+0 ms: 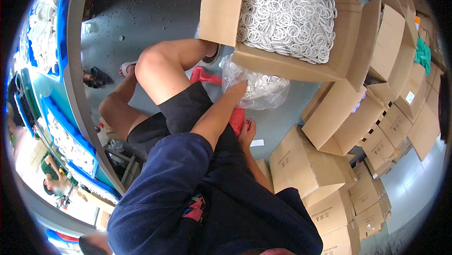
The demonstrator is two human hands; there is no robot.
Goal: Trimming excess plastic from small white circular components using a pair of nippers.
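My left hand (241,88) reaches into the mouth of a clear plastic bag (275,96) on the floor, which holds small white plastic parts (258,84). Its fingers are hidden by the bag and the parts. Lower down, my right hand (247,131) has its fingers curled at the edge of a red plastic stool (237,119), partly covered by my legs and arm. Just beyond the bag stands an open cardboard box (287,65) with a heap of white plastic rings (289,15) in it.
Open cardboard cartons (329,114) and closed boxes (301,163) crowd the right side. A green plastic bag (422,55) lies among them. On the left, a bench (87,114) carries blue trays (60,62) of white parts. A person in green (49,168) is beyond it.
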